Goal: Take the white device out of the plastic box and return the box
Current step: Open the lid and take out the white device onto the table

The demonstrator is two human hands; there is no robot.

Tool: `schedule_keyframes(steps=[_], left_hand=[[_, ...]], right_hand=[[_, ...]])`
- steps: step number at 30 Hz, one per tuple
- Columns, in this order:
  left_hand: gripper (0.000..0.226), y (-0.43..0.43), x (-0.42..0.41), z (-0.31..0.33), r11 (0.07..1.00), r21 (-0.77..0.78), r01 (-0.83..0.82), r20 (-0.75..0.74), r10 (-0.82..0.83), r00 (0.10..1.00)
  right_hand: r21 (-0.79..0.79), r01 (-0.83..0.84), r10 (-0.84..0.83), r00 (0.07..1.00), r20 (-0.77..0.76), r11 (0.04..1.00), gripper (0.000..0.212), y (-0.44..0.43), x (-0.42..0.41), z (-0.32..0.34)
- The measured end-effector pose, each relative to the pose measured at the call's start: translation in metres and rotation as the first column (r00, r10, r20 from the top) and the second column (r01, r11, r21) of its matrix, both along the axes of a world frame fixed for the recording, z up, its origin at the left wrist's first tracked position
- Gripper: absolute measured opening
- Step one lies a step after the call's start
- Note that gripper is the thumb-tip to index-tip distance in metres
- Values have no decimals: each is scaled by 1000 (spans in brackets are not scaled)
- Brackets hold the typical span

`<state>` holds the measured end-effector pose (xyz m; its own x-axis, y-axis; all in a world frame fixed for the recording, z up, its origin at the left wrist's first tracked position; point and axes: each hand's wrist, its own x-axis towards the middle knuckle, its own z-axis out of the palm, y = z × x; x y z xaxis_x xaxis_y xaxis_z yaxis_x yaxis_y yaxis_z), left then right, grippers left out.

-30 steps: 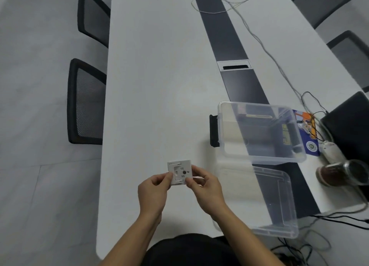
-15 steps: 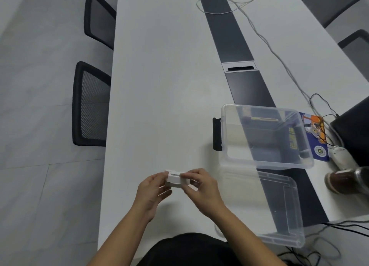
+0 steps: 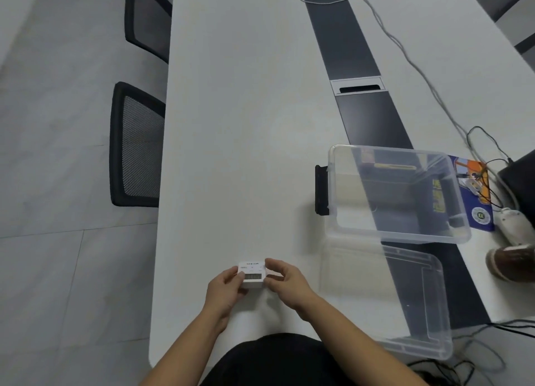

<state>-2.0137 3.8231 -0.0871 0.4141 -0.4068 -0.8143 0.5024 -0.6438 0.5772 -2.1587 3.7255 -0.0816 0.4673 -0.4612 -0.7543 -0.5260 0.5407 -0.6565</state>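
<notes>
A small white device (image 3: 251,273) with a grey display facing up sits between both my hands, low over the white table (image 3: 246,125) near its front edge. My left hand (image 3: 224,291) pinches its left side and my right hand (image 3: 286,280) pinches its right side. The clear plastic box (image 3: 341,229) stands open and empty to the right, with a black latch (image 3: 321,194) on its left end. Its clear lid (image 3: 419,307) lies flat in front of the box, at the table's near right corner.
A dark strip with a cable slot (image 3: 359,88) runs down the table's middle. Right of the box lie a blue card (image 3: 480,214), wires, a white plug (image 3: 512,223) and a brown-filled glass jar (image 3: 511,262). Two black mesh chairs (image 3: 136,145) stand on the left.
The device has been turned over in my hands: its back with vents faced up, then its edge, and now the display faces up. It also sits lower, close to the table.
</notes>
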Motion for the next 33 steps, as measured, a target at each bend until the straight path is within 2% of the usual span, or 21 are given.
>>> schedule_keyframes(steps=[3, 7, 13, 22, 24, 26, 29, 31, 33], left_hand=[[32, 3, 4, 7, 997, -53, 48, -45, -50, 998], [35, 7, 9, 10, 987, -90, 137, 24, -135, 991], [32, 5, 15, 8, 989, -68, 130, 85, -124, 989], [33, 14, 16, 11, 980, -17, 200, 138, -196, 971], [40, 15, 17, 13, 969, 3, 247, 168, -244, 955], [55, 14, 14, 13, 941, 98, 324, 274, -339, 900], [62, 14, 5, 24, 898, 235, 372, 544, -439, 715], [57, 9, -7, 33, 896, 195, 400, 693, -414, 590], [52, 0, -22, 38, 888, 89, 452, 773, -348, 531]], right_hand=[[-23, -42, 42, 999, -12, 999, 51, 0, 6, -4], [-87, -84, 81, 996, -40, 993, 54, 0, 12, -9], [-159, -112, 101, 992, -77, 981, 44, -1, 29, -8], [-235, -291, 255, 951, -172, 927, 45, 4, 37, -4], [-282, -309, 257, 944, -207, 909, 47, 7, 34, -2], [-301, -269, 207, 953, -220, 915, 51, 8, 27, 3], [-327, -148, 71, 969, -235, 933, 55, 8, 1, 11], [-380, -81, -22, 965, -261, 922, 54, 7, -27, 15], [-437, -40, -104, 948, -301, 898, 53, 7, -60, 16]])
